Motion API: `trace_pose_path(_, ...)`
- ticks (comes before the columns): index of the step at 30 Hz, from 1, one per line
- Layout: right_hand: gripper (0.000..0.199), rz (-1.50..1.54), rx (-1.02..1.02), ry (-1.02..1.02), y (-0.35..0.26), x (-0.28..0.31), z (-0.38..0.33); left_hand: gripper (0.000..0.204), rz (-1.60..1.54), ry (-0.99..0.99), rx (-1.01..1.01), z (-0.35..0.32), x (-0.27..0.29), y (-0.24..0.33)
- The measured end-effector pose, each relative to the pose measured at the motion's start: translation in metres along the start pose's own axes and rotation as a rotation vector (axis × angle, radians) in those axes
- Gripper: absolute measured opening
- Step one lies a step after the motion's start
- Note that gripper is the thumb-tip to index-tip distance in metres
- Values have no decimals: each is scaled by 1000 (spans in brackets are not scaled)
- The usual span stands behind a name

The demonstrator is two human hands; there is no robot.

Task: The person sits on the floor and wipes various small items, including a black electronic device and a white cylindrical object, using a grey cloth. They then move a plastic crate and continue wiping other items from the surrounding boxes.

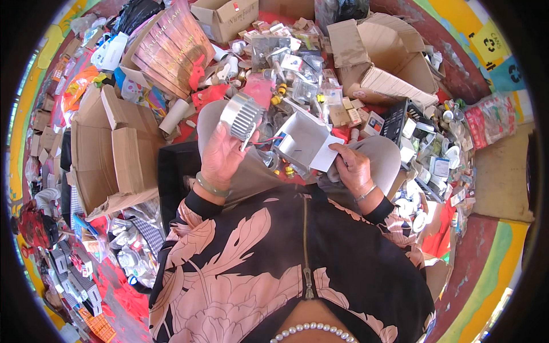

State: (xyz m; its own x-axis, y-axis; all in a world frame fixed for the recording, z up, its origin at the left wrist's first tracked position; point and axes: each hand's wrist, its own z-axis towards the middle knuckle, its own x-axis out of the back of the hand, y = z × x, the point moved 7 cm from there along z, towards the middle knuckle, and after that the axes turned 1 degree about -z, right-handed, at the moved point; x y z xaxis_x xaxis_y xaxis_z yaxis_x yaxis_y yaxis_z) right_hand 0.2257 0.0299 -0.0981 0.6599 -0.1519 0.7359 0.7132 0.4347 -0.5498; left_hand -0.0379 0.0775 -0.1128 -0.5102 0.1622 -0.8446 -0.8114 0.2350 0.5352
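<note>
Both your hands are occupied. Your left hand (pixel 224 153) has its fingers clamped on a silver finned metal heat sink (pixel 242 117), which is tilted and stands up beyond the fingertips. Red and dark wires (pixel 266 141) stretch from near that grip toward your other fingers, reaching the left side of an open white cardboard box (pixel 302 143). Your right hand (pixel 353 167) has its thumb and fingers pinched together on the box's right-hand flap, so the box's body lies between your two sets of fingers, its open side showing a pale interior.

Straight beyond both sets of fingers spreads a heap of small packages and clear plastic bags (pixel 309 86), with yellow-and-black fittings (pixel 277 99) just past the box. Left of your left fingers stands an open brown carton (pixel 94 154); beyond and to the right of your right fingers are a black plastic crate (pixel 394 123) and another brown carton (pixel 383 57).
</note>
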Motion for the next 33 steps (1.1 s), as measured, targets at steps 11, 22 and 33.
trace_pose_path(11, 16, -227, 278, -319, -35, -68, 38, 56, -183, -55, 49, 22, -61, 0)
trace_pose_path(22, 21, -267, -328, -270, 113, -70, 33, 66, -282, -96, -52, 7, -86, 38)
trace_pose_path(33, 19, 167, -742, 609, 199, 94, 15, 59, -216, -6, 131, 15, -49, -13)
